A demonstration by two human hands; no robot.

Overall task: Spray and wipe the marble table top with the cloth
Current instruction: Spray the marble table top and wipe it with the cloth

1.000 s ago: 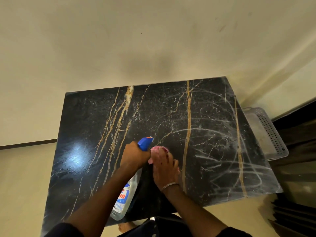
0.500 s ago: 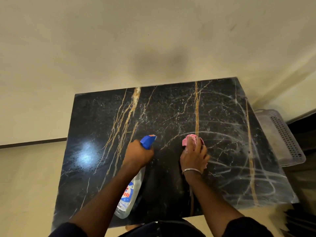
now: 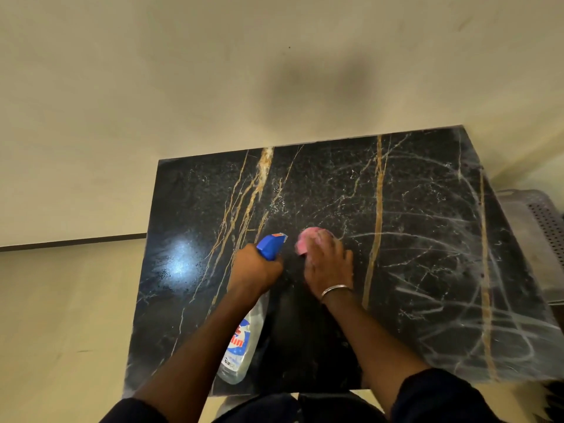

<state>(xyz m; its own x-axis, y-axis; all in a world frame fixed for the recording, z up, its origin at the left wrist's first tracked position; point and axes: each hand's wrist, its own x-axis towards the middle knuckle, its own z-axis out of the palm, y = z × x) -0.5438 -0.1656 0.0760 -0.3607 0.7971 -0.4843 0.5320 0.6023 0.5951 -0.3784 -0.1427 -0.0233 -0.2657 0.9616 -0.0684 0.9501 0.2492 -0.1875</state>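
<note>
A black marble table top (image 3: pixel 427 239) with gold veins fills the middle of the view, marked with pale wet wipe streaks on its right half. My left hand (image 3: pixel 254 268) grips the neck of a clear spray bottle (image 3: pixel 242 343) with a blue trigger head, the nozzle pointing away from me over the table. Just to the right of it, my right hand (image 3: pixel 328 264) presses a pink cloth (image 3: pixel 308 239) flat on the marble near the table's middle. A metal bangle sits on that wrist.
A cream wall (image 3: pixel 213 71) stands right behind the table's far edge. A grey perforated plastic basket (image 3: pixel 540 221) sits off the table's right side. Pale floor (image 3: pixel 61 315) lies to the left of the table.
My right hand swept the pink cloth out to the right and has come back left, close beside the bottle's nozzle. The left hand keeps its grip on the bottle, hardly moving.
</note>
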